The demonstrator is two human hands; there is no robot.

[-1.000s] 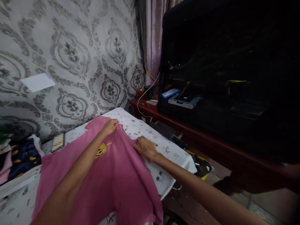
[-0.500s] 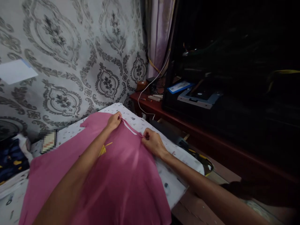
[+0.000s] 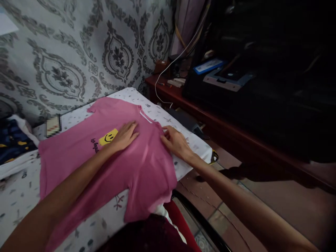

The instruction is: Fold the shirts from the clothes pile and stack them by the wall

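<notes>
A pink T-shirt [image 3: 112,171] lies spread over a white patterned cloth [image 3: 181,126], its neck opening pointing away from me. On its chest shows a yellow smiley print [image 3: 108,137] with dark lettering beside it. My left hand [image 3: 127,135] rests flat on the shirt between the print and the collar, fingers stretched out and open. My right hand [image 3: 176,141] is at the shirt's right shoulder, close to the collar [image 3: 147,117]. Its thumb and forefinger are apart, and no cloth shows between them.
A framed, blurred-out item [image 3: 53,125] stands behind the shirt at left, near dark patterned cloth [image 3: 15,138]. Patterned wallpaper [image 3: 118,52] rises behind. To the right is a reddish wooden stand [image 3: 168,87] with a large dark screen [image 3: 262,70] and a white cable [image 3: 169,66].
Both hands have let go of the collar. My left hand has moved back onto the chest and flattened; the right has opened by the shoulder. The shirt lies flatter, and my view has tilted down.
</notes>
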